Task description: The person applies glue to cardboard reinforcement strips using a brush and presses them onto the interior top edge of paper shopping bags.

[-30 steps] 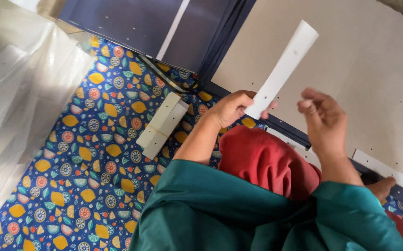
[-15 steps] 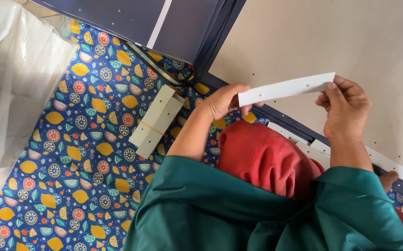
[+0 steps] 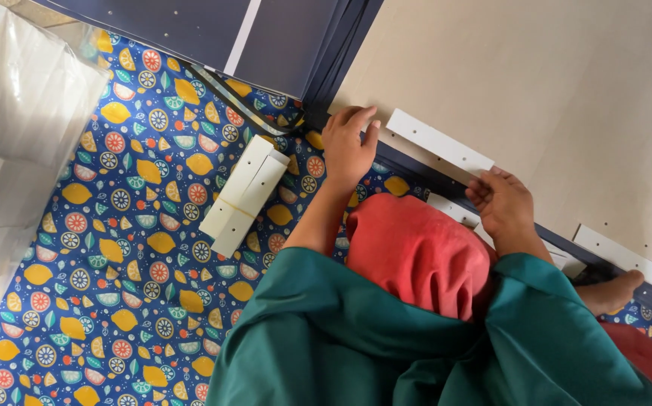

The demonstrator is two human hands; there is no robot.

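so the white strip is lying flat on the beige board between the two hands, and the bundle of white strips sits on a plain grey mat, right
Not quite: the head view shows the bundle of white strips on a blue mat printed with lemons and citrus slices, not plain grey. The white strip does lie flat on the beige board between the left hand and right hand.

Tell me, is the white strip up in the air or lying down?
Lying down. The white strip rests flat on the beige board, with the left hand and right hand at its ends.

A clear plastic packaging bag [image 3: 18, 150] lies crumpled at the left; no labels, signs or screens.
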